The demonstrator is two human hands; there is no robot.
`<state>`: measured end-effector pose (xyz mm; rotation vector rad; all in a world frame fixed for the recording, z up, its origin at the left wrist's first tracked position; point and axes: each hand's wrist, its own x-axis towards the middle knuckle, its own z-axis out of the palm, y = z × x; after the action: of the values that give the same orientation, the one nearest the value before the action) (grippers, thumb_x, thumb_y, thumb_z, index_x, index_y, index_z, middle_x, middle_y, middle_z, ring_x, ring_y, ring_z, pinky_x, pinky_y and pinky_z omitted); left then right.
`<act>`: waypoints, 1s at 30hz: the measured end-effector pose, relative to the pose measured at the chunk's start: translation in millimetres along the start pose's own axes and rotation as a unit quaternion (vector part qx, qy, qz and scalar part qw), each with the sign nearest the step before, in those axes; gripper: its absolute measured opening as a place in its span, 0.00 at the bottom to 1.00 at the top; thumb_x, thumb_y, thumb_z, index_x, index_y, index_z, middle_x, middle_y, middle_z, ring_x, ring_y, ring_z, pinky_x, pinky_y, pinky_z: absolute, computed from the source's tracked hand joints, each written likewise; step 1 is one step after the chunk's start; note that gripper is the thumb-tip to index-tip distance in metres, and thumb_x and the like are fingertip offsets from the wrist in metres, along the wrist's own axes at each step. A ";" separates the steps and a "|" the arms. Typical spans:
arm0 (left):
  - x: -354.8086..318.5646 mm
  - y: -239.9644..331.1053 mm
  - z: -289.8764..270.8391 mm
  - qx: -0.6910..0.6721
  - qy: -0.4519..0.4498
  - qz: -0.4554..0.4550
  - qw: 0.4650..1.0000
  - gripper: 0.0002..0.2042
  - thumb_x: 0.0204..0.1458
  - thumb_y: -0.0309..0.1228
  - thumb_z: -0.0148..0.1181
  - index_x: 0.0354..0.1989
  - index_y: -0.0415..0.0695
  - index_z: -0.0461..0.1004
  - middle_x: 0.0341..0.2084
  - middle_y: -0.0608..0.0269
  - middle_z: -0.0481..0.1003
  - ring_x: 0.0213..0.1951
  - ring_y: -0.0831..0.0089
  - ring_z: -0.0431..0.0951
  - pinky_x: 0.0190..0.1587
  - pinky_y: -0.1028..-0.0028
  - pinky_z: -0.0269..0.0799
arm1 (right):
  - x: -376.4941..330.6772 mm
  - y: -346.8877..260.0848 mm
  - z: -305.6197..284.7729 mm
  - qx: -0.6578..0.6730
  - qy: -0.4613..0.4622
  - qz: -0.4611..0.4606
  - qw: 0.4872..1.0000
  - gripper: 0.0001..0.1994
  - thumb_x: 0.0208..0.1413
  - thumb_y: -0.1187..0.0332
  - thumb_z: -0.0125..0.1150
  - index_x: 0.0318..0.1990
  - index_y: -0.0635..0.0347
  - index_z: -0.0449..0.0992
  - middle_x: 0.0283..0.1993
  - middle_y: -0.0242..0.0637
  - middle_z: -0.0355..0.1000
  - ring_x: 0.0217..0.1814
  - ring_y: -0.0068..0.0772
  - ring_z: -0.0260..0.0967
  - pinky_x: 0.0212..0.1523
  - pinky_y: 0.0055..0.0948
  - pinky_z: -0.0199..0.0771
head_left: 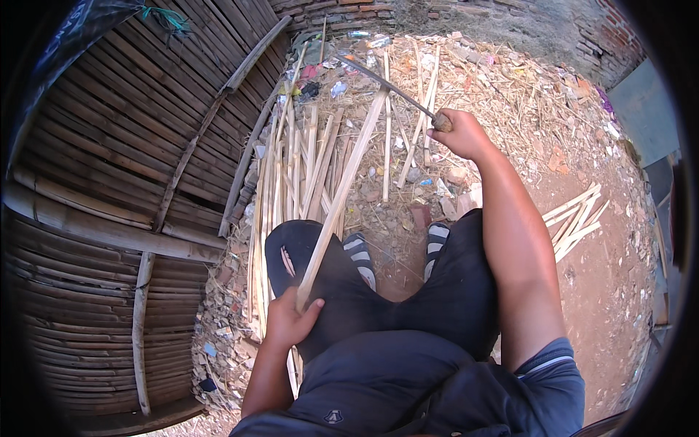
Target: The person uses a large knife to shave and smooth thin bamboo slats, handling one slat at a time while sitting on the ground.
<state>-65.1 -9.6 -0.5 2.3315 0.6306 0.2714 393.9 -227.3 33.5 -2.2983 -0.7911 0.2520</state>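
Note:
My left hand [288,318] is closed round the near end of a long, pale bamboo strip [342,193], beside my left knee. The strip slants up and away across that thigh. In my right hand [460,133] is the wooden handle of a long-bladed machete [397,90], held out at arm's length. Its dark blade points to the far left and meets the far end of the strip. Whether the edge has cut into the bamboo is too small to tell.
Many split bamboo strips [275,197] lie along the left, with a smaller bundle [575,218] at the right. A bamboo-slat wall [109,138] rises on the left and a brick wall [495,33] at the back. Shavings and rubble cover the ground around my feet [360,261].

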 end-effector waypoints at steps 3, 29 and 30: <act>1.7 -1.7 0.1 0.000 -0.012 -0.012 1.000 0.17 0.55 0.37 0.77 0.30 0.40 0.73 0.15 0.63 0.71 0.19 0.79 0.70 0.25 0.72 0.68 | -3.2 -3.2 12.9 -0.074 0.020 -0.087 0.993 0.23 0.57 0.53 0.74 0.52 0.61 0.82 0.42 0.55 0.82 0.48 0.56 0.81 0.50 0.46 0.80; -3.9 2.9 9.0 0.119 0.024 0.036 0.992 0.18 0.56 0.40 0.76 0.32 0.39 0.74 0.12 0.60 0.71 0.15 0.67 0.75 0.22 0.68 0.69 | -8.0 -4.4 -5.2 -0.076 -0.036 -0.017 0.996 0.24 0.54 0.55 0.75 0.54 0.60 0.83 0.46 0.55 0.82 0.52 0.54 0.81 0.54 0.46 0.78; -4.1 2.7 10.3 0.114 0.034 0.040 0.992 0.17 0.56 0.39 0.75 0.32 0.39 0.75 0.12 0.60 0.71 0.15 0.67 0.75 0.22 0.68 0.69 | -12.8 -10.0 -2.3 -0.085 -0.034 -0.041 0.995 0.24 0.54 0.55 0.75 0.54 0.60 0.83 0.46 0.55 0.82 0.52 0.54 0.81 0.54 0.46 0.78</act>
<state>-64.0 -19.3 -6.3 2.5801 0.6307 0.3304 379.9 -230.4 41.4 -2.4206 -0.9729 0.2354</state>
